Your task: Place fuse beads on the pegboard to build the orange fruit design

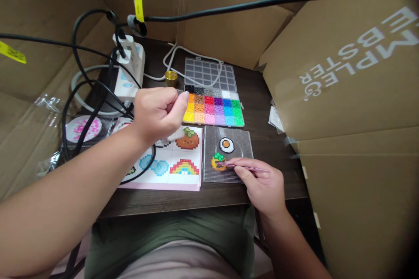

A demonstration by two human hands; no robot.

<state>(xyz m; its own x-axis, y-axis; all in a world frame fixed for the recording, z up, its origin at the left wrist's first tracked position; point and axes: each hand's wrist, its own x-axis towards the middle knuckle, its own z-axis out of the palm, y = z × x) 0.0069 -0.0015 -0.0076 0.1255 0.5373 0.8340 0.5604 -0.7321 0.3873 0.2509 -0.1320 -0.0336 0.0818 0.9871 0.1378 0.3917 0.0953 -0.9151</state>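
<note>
My right hand (262,183) pinches pink tweezers (240,166), whose tip rests on an orange and green bead figure (218,161) on the clear pegboard (242,139). A white and yellow egg figure (226,144) sits above it on the same board. My left hand (157,113) is curled in a loose fist raised above the pattern sheet (176,163), thumb and forefinger pressed together; what they hold is too small to make out. Behind it lies the open bead box (212,107) with coloured compartments.
A white power strip (129,67) with black cables stands at the back left, beside a small gold cap (170,77). A round board with pink beads (83,128) lies at the left. Cardboard walls (343,96) close in on the dark table (262,109).
</note>
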